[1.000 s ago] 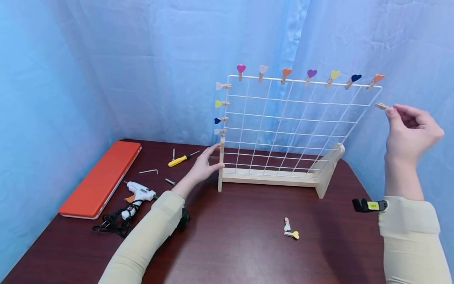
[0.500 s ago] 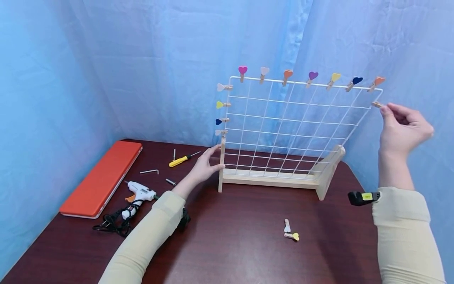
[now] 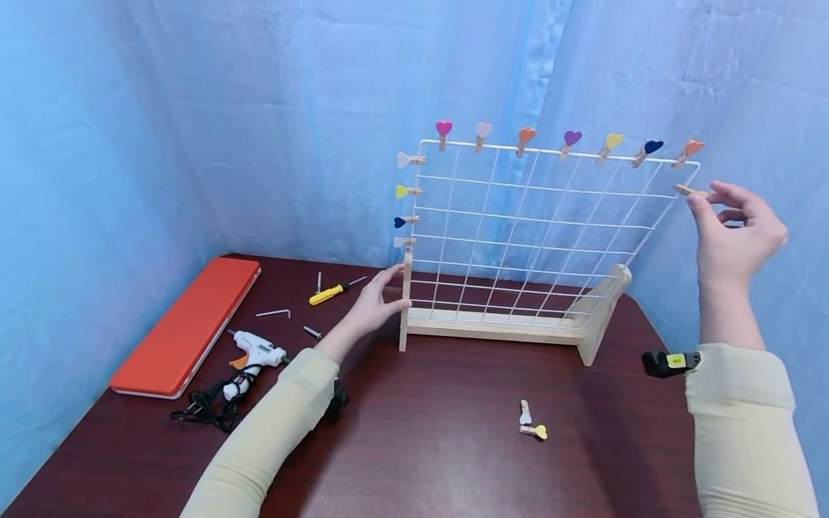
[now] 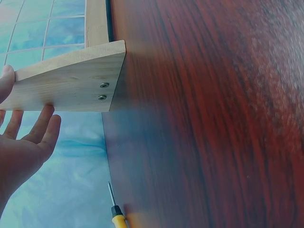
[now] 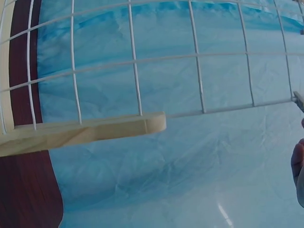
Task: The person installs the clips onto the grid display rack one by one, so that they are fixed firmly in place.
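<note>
At the right edge of the white wire grid (image 3: 499, 208) a wooden clothespin (image 3: 685, 190) is clipped on the wire. My right hand (image 3: 738, 223) is right at its outer end, thumb and forefinger spread slightly around it. Most of that hand lies outside the right wrist view, where the clothespin (image 5: 298, 100) shows at the margin. My left hand (image 3: 372, 298) grips the left wooden side panel (image 3: 405, 316) of the stand, thumb in front and fingers behind. Two screw heads mark this panel (image 4: 71, 90) in the left wrist view. Heart-topped clothespins line the grid's top and left edges.
Two loose clothespins, one white (image 3: 524, 412) and one yellow (image 3: 535, 432), lie on the dark table (image 3: 440, 446). Left are a red-orange case (image 3: 188, 324), a glue gun (image 3: 257, 350) with its cord, a yellow screwdriver (image 3: 327, 294), a hex key (image 3: 275, 313) and bolts.
My right hand has moved left, bringing the clothespin onto the grid's right wire, and its thumb and forefinger have since loosened. My left hand stays on the side panel.
</note>
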The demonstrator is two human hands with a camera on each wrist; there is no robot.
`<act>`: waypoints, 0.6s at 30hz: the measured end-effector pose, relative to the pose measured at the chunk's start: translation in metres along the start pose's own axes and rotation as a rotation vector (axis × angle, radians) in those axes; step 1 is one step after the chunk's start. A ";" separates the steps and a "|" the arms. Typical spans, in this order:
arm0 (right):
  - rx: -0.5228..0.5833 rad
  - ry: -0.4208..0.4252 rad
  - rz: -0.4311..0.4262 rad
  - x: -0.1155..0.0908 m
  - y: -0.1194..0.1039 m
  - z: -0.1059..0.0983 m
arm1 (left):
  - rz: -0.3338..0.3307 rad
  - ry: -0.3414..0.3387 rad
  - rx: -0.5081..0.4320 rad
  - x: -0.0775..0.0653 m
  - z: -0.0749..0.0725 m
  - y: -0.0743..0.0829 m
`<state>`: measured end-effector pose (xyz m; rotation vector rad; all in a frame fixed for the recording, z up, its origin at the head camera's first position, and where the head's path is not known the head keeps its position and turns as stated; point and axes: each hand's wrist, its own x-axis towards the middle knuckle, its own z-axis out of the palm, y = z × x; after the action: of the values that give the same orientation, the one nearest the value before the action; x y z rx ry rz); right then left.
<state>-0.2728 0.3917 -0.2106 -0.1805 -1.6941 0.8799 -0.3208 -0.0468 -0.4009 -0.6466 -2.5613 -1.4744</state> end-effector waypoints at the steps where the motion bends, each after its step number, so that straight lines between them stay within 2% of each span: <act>1: -0.023 -0.014 -0.010 0.000 0.001 -0.002 | -0.004 -0.002 0.006 0.000 0.000 0.000; 5: -0.044 -0.080 -0.064 -0.009 -0.001 -0.012 | -0.017 -0.004 0.020 0.000 0.001 0.000; 8: 0.012 -0.202 -0.108 -0.028 -0.006 -0.017 | -0.011 -0.006 0.024 -0.001 0.001 0.000; 12: 0.103 -0.456 -0.181 -0.066 -0.004 -0.019 | 0.001 -0.002 0.028 -0.001 0.001 0.002; 18: 0.048 -0.899 -0.241 -0.132 0.015 -0.019 | 0.000 0.004 0.035 -0.001 0.000 0.001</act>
<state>-0.2177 0.3395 -0.3211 0.5223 -2.4435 0.8710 -0.3198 -0.0466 -0.4002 -0.6383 -2.5776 -1.4260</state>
